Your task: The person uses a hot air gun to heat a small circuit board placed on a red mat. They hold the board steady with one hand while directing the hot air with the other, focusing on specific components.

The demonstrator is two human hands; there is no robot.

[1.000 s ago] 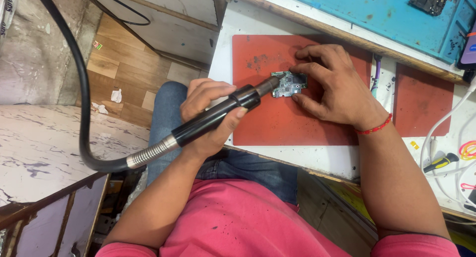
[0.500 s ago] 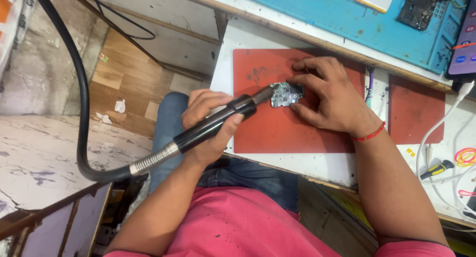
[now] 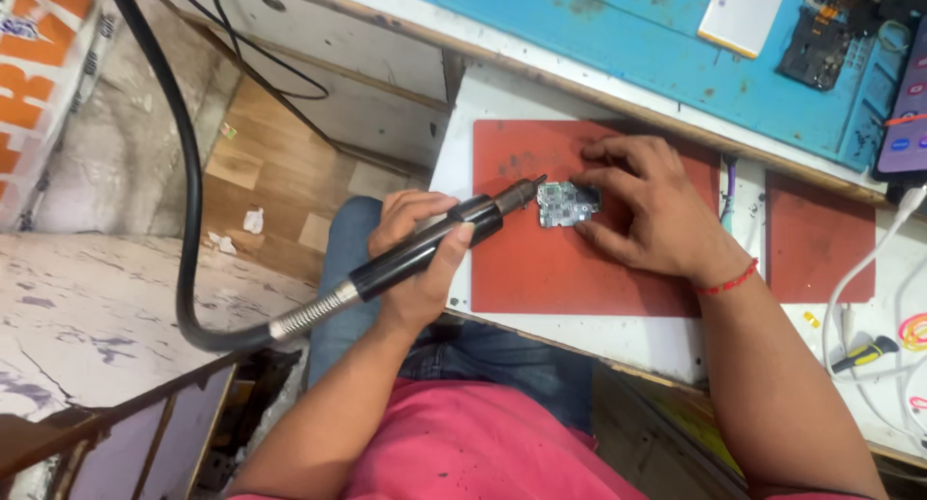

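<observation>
A small green circuit board (image 3: pixel 565 203) lies on a red mat (image 3: pixel 541 268) on the white table. My right hand (image 3: pixel 649 210) presses on the board's right side, fingers spread over it, a red thread at the wrist. My left hand (image 3: pixel 417 259) grips a black rotary tool handpiece (image 3: pixel 435 244) whose tip touches the board's left edge. A thick black flexible shaft (image 3: pixel 188 230) runs from the handpiece down and up to the left.
A second red mat (image 3: pixel 821 239) lies to the right. A blue work mat (image 3: pixel 628 46) at the back holds a white slab (image 3: pixel 744 13) and a dark phone frame (image 3: pixel 821 41). White cables and a small screwdriver (image 3: pixel 864 353) lie at right. Wooden floor shows at left.
The view has shifted, so the table sits lower in the frame. Both hands stay on the tool and the board, with the tip still at the board's left edge.
</observation>
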